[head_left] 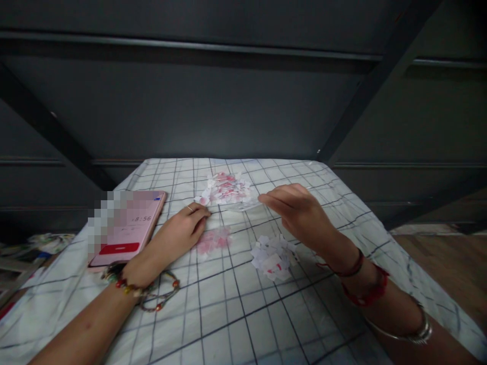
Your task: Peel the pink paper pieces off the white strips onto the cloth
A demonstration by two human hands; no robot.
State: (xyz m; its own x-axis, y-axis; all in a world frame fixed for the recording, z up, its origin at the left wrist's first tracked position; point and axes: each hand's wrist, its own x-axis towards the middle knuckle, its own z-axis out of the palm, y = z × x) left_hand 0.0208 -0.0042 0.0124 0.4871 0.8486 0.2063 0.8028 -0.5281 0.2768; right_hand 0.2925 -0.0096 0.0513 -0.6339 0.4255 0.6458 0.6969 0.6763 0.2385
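Observation:
A clear plastic bag (243, 204) lies at the far middle, with a heap of small white and pink-red paper-like pieces (227, 188) in or on it. At the bag's right edge is my right hand (300, 209), its fingers pressed together and seemingly pinching the plastic. My left hand (187, 225), wearing a ring, rests left of the heap with fingers curled together; whatever is at its tips is too small to tell. Just right of it lies a patch of translucent pink pieces (214, 242). Nearer me, below my right hand, sits a pile of white pieces (274, 257).
A pink phone (127, 228) lies beside my left forearm, partly blurred out. White cloth with a dark grid (228, 324) covers the table. A dark panelled wall (205, 106) stands directly behind the far edge. Cluttered papers (49, 243) show at lower left.

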